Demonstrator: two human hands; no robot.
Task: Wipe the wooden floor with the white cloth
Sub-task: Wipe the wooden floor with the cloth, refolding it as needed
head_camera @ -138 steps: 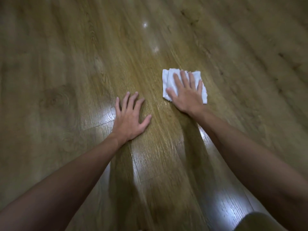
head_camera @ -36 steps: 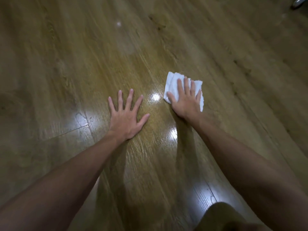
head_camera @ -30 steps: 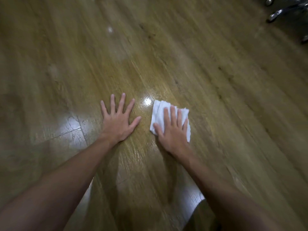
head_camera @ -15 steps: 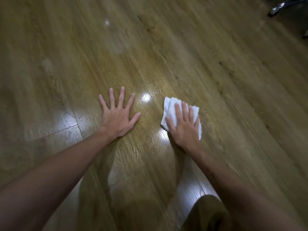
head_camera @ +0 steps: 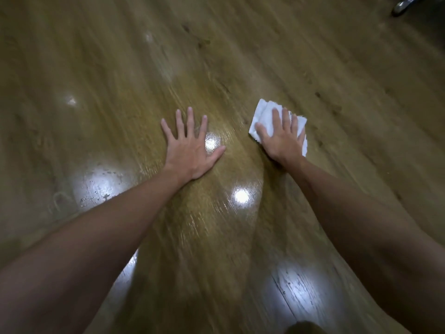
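from my remote station i note the following. the wooden floor (head_camera: 101,68) fills the head view, its planks running on a diagonal, with several bright glare patches on the sheen near both arms. the white cloth (head_camera: 265,114) lies folded flat on the floor, right of centre. the right hand (head_camera: 281,138) lies on top of it, palm down, fingers straight and slightly spread, pressing it to the boards rather than clutching it; the cloth's far edge and both side corners show past the fingers. the left hand (head_camera: 190,148) lies flat on bare floor beside it, apart from the cloth, fingers splayed, thumb pointing toward the right hand, grasping nothing. a glare spot sits between its thumb and forefinger. both forearms reach in from the bottom corners. a shiny metal piece (head_camera: 403,4) shows at the top right edge; i cannot tell what it belongs to. the picture is somewhat blurred.
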